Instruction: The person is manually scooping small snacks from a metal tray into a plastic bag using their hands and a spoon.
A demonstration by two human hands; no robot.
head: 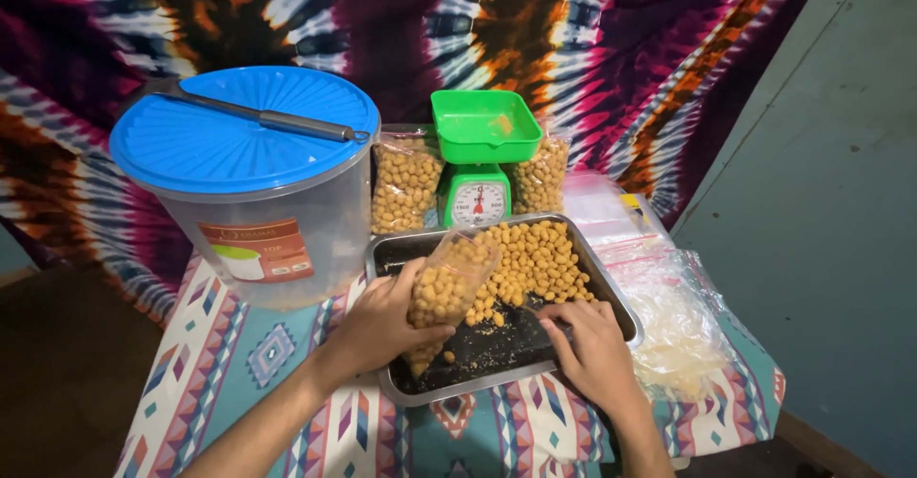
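Observation:
My left hand (377,325) grips a clear plastic bag (447,282) part-filled with small round golden snacks, tilted with its mouth toward the pile. The bag hangs over a dark metal tray (621,308) that carries a heap of the same snacks (537,260) at its far end. My right hand (592,344) rests palm down in the tray's near right corner, fingers curled against the tray floor close to the heap's edge; I cannot see anything in it.
A green kitchen scale (480,158) stands behind the tray between two filled snack bags (405,184). A big clear tub with a blue lid (244,127) and a metal tool on top sits at left. Empty plastic bags (669,316) lie at right.

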